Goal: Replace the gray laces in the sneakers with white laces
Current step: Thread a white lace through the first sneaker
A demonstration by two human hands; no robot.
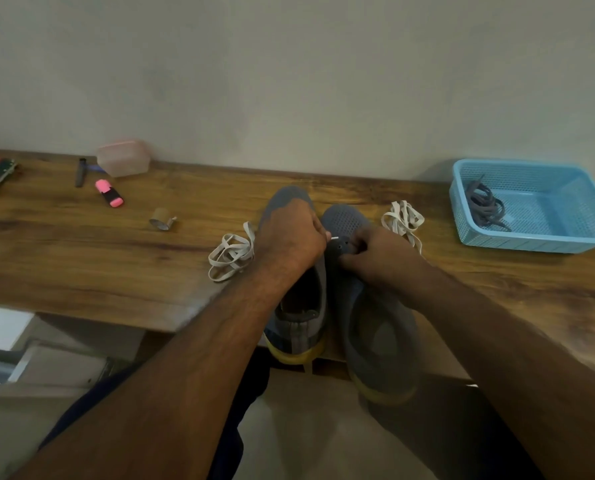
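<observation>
Two sneakers sit side by side on our table (81, 258), heels toward us: the left sneaker (290, 308) and the right sneaker (368, 306). No lace shows in any hole we can see on either, and the gray laces (484, 204) lie bunched in the blue basket (566, 233), well to the right of where we are working, so we judge the removal done and the threading only beginning. One white lace (232, 252) lies in loose loops just left of our left hand (292, 237), and a second white lace (401, 218) lies just beyond our right hand (375, 252).

Our left hand is curled round a white lace tip (334, 238), which pokes out toward the front holes of the right sneaker. Our right hand pinches the edge of that sneaker just right of the tip, steadying it.

Next, we think, the tip must be lined up with the first hole and pushed through while the right hand keeps the flap still, then the lace drawn along.

Much is hidden. Our left hand covers the front of the left sneaker, so we cannot say how its holes stand. Which lace the tip belongs to is not visible, since the hand covers the join. Both hands' fingertips are tucked out of sight.
</observation>
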